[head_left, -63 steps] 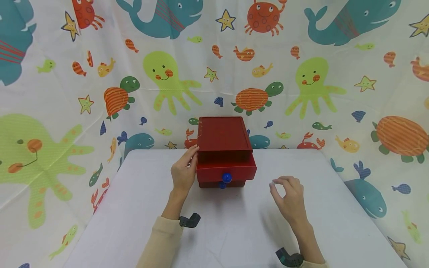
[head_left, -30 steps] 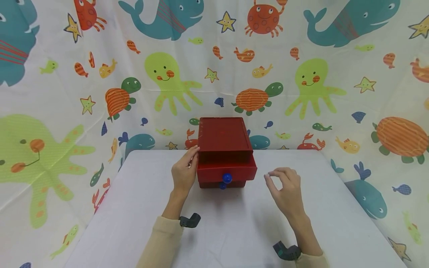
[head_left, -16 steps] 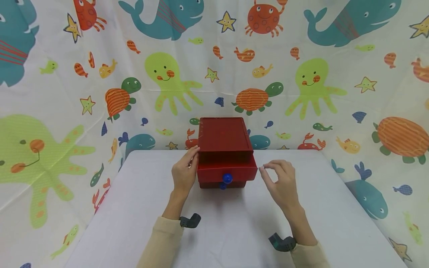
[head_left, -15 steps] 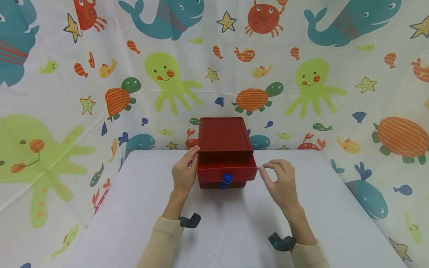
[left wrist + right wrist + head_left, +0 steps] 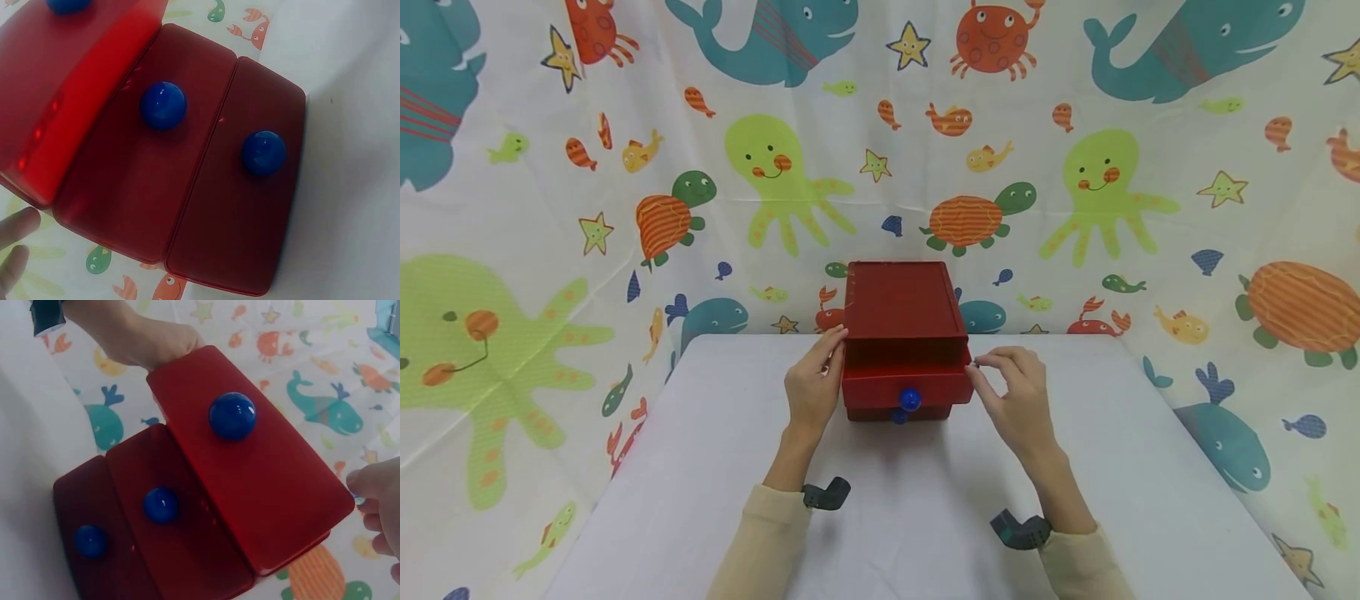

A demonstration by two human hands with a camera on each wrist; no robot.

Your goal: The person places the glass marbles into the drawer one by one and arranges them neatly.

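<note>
A red chest of drawers [image 5: 897, 300] with round blue knobs stands toward the back of the table, its top drawer [image 5: 868, 389] pulled out. Two lower drawers, the middle drawer [image 5: 134, 175] and bottom drawer [image 5: 237, 219], are closed. My left hand [image 5: 811, 383] rests its fingers against the chest's left side; two fingertips [image 5: 19, 228] show beside it in the left wrist view. At the pulled-out drawer's right front corner, my right hand [image 5: 1018, 396] pinches a small pale thing [image 5: 975, 363] between thumb and index finger. It is mostly hidden, and its kind I cannot tell.
The table [image 5: 700, 467] has a white cover. Behind it and along the sides hangs a white cloth [image 5: 820, 50] printed with sea animals. Each wrist carries a dark camera mount, the left mount [image 5: 827, 494] and right mount [image 5: 1020, 530].
My right hand has moved left and away from me, from the right of the chest to the drawer's right corner, still pinching the small thing. The left hand and drawer have stayed put.
</note>
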